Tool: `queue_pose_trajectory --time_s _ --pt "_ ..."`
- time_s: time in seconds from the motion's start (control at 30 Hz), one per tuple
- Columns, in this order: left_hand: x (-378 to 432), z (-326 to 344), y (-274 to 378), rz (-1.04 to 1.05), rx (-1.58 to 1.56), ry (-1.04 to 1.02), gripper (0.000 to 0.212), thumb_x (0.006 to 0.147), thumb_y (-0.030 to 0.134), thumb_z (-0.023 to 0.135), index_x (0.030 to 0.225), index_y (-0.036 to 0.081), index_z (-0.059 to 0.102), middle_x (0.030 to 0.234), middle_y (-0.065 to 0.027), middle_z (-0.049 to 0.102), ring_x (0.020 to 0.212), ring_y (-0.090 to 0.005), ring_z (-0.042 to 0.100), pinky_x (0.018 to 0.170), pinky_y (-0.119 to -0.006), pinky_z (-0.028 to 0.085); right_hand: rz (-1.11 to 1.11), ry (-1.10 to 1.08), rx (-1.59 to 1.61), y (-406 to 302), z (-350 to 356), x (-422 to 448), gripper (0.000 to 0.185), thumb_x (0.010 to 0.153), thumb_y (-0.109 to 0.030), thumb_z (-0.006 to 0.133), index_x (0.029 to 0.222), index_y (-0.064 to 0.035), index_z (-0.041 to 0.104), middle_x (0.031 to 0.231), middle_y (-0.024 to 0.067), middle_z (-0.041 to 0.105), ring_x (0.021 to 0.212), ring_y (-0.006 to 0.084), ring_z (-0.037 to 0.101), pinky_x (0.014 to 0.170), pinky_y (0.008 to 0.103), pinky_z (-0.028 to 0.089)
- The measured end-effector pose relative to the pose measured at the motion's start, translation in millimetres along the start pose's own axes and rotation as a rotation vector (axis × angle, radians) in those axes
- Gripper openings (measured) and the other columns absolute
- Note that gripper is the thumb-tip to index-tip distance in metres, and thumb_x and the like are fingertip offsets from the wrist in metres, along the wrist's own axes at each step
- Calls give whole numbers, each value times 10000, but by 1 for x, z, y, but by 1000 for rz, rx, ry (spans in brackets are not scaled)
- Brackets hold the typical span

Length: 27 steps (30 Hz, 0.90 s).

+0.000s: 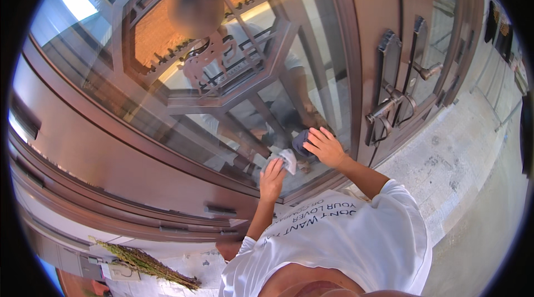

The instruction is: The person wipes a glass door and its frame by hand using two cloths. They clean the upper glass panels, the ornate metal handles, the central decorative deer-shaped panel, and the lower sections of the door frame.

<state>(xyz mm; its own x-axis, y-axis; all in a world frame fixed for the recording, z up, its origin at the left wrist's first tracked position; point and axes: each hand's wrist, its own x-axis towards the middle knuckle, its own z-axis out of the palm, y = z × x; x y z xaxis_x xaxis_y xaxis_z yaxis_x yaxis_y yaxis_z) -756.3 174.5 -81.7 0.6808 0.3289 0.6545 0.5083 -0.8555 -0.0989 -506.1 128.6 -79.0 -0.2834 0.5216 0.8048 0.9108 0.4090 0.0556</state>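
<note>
A glass door pane (pixel 329 101) in a brown metal frame stands before me. Against its lower part, my left hand (pixel 273 177) holds a crumpled white cloth or tissue (pixel 288 161). To the right and slightly higher, my right hand (pixel 323 147) presses a dark blue cloth (pixel 299 142) to the same pane, fingers spread over it. The cloth's far side is hidden under the fingers. An octagonal lattice ornament with a horse figure (pixel 208 61) shows in the door above both hands. The glass mirrors a person in a white top.
Two ornate door handles (pixel 386 107) (pixel 427 71) project to the right of the pane. Below them runs a grey stone step (pixel 442 163). A bundle of dried plant stalks (pixel 146 259) leans by the wall at lower left. Hinges (pixel 220 210) stick out along the frame's side.
</note>
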Motion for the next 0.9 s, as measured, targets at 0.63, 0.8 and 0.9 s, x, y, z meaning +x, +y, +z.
queue_pose_trajectory --time_s 0.63,0.8,0.9 --pt "116 -142 -66 -301 499 797 470 785 -3 538 1248 -47 468 1166 -295 439 1026 -456 437 883 -508 345 121 670 -328 92 -132 193 641 681 -122 595 1279 10 405 1283 241 419 1192 431 394 984 533 281" --pt "54 -72 -41 -515 456 629 570 841 83 538 1323 -95 290 1183 -360 374 1046 -483 394 885 -520 336 265 490 -170 62 -29 73 639 723 -171 599 1247 88 343 1223 323 379 1128 505 369 975 581 249" --pt "14 -30 -26 -605 453 547 581 841 77 546 1319 -108 273 1169 -360 373 1031 -486 399 893 -518 335 479 288 -124 38 11 -2 608 720 -135 621 1213 95 350 1180 323 400 1057 499 414 940 583 297"
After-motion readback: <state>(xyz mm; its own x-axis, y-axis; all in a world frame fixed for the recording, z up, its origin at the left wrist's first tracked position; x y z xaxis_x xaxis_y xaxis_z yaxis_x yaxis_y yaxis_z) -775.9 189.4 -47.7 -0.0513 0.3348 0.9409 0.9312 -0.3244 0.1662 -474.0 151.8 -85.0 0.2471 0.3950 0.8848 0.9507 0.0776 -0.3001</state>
